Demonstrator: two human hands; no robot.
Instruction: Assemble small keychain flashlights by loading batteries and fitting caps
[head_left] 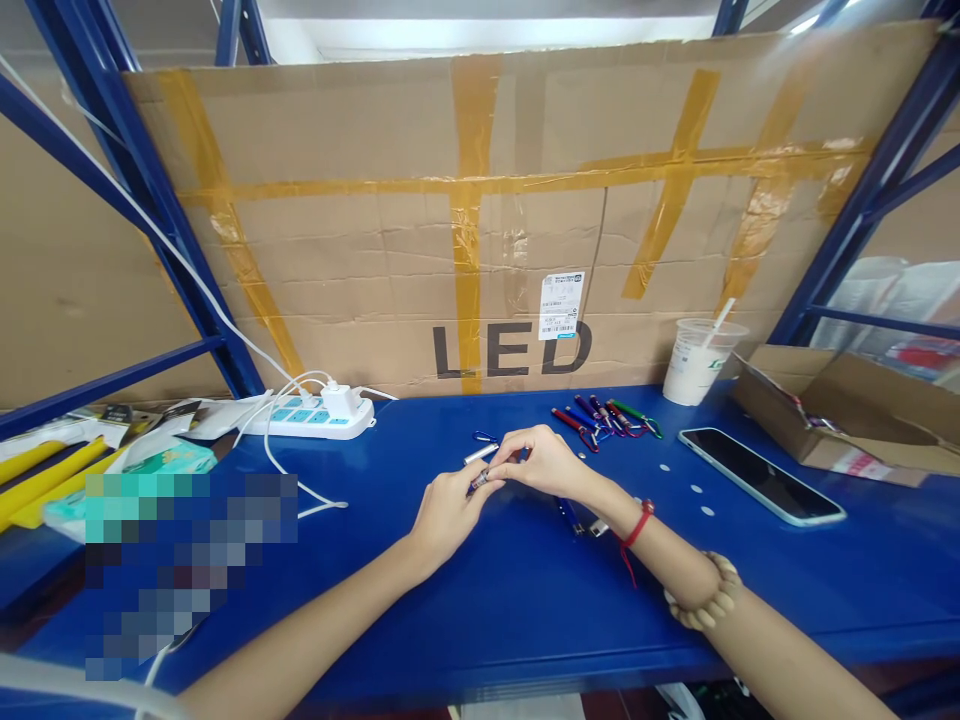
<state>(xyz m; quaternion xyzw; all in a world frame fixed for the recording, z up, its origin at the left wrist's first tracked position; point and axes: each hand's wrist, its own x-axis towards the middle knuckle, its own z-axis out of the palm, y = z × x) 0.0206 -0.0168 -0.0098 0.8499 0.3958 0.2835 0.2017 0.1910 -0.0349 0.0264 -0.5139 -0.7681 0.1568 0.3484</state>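
Note:
My left hand (450, 508) is closed round a small, dark metallic cylinder (477, 483), perhaps a mini flashlight part. Right against it, my right hand (541, 462) has thumb and forefinger pinched together at the cylinder's upper end; whatever they pinch is hidden. Just behind the fingers lie a silver tube (480, 454) and a blue carabiner clip (485, 437). Under my right forearm, a blue metal tube (568, 514) and a small silver piece (598, 527) are partly covered. Several coloured keychain flashlights (609, 414) with carabiners rest in a cluster beyond my right hand.
On the blue table (480, 630), a phone (761, 474), an open cardboard box (847, 410) and a plastic cup (699, 362) stand right. Small pale discs (697, 489) lie nearer. A power strip (315, 415) with white cables and a green packet (172, 457) are left. Taped cardboard (375, 260) walls the back.

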